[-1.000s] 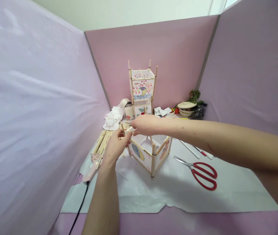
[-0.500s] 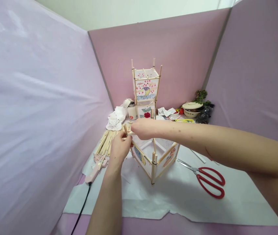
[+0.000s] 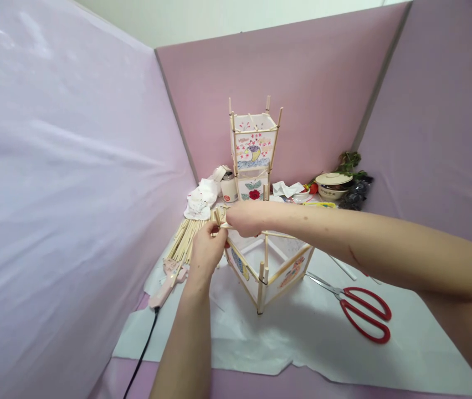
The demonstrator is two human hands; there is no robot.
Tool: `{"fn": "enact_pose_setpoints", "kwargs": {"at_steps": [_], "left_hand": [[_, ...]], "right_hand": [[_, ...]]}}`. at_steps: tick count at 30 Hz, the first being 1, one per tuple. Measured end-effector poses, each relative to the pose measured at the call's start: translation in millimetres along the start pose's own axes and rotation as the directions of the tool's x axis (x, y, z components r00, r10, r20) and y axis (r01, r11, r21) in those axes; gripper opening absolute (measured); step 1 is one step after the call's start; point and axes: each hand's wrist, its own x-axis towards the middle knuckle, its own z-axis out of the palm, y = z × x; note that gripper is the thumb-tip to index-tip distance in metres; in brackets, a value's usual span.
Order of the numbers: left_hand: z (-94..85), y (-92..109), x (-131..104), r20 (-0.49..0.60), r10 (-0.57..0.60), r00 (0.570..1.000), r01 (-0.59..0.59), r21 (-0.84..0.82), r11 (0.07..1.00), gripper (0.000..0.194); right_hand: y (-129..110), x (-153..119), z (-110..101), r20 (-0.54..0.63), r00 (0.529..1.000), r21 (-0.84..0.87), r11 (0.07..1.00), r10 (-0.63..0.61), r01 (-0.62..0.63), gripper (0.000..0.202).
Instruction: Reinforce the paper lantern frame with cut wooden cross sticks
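Left hand (image 3: 208,250): thumb and fingers pinch the left corner of the square frame of pale wooden sticks and decorated white paper panels (image 3: 241,266).
Right hand (image 3: 247,218): reaches across to the same corner, fingers curled; the fingertips are hidden, so I cannot tell what they grip.
Square frame: upright on the white sheet (image 3: 252,344), in front of the tall stick-and-paper tower (image 3: 255,152).
Right side: red-handled metal scissors (image 3: 338,290) near the frame.
Left side: pale pink corded tool (image 3: 161,296) beside thin wooden sticks (image 3: 181,243).
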Motion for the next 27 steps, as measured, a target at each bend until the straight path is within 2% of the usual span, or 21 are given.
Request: {"fn": "enact_pose_setpoints", "kwargs": {"at_steps": [3,6,10,13,15,17,19,22,24,27], "left_hand": [[0.4,0,0,0.011,-0.004,1.000,0.004,-0.002,1.000,0.021],[-0.9,3,0,0.040,0.000,0.999,0.000,0.000,1.000,0.022],[-7.5,12,-5,0.157,-0.002,0.988,0.001,0.009,1.000,0.027],[-14.8,22,-10,0.225,-0.033,0.974,0.020,0.063,0.998,0.035],[-19.3,25,-13,0.250,-0.080,0.965,0.059,0.093,0.994,0.046],[-22.7,26,-13,0.226,-0.094,0.970,0.075,0.093,0.993,0.056],[-24.9,23,-12,0.140,-0.055,0.989,0.044,0.080,0.996,0.059],[-26.7,21,-11,-0.031,0.025,0.999,-0.022,0.098,0.995,0.056],[-27.4,24,-14,-0.153,0.085,0.985,-0.070,0.102,0.992,0.049],[-27.6,37,-25,-0.295,0.209,0.932,-0.192,0.086,0.978,0.027]], "right_hand": [[-3,0,0,0.020,1.000,-0.047,0.999,-0.005,0.006,0.030],[-4,5,3,0.012,1.000,-0.022,1.000,0.020,-0.020,0.027],[-1,15,11,-0.004,0.999,0.046,0.998,0.053,-0.053,0.024],[5,16,15,-0.017,0.998,0.036,0.998,0.053,-0.053,0.020],[13,10,16,-0.061,0.997,0.050,0.998,0.041,-0.038,0.024],[25,-4,15,-0.161,0.985,0.105,0.993,0.063,-0.046,0.033],[39,-25,14,-0.293,0.947,0.183,0.980,0.132,-0.080,0.036],[54,-66,20,-0.459,0.850,0.315,0.942,0.257,-0.115,0.028],[58,-95,31,-0.546,0.759,0.433,0.895,0.355,-0.107,0.025],[57,-129,61,-0.633,0.594,0.598,0.801,0.496,-0.033,0.026]]}}
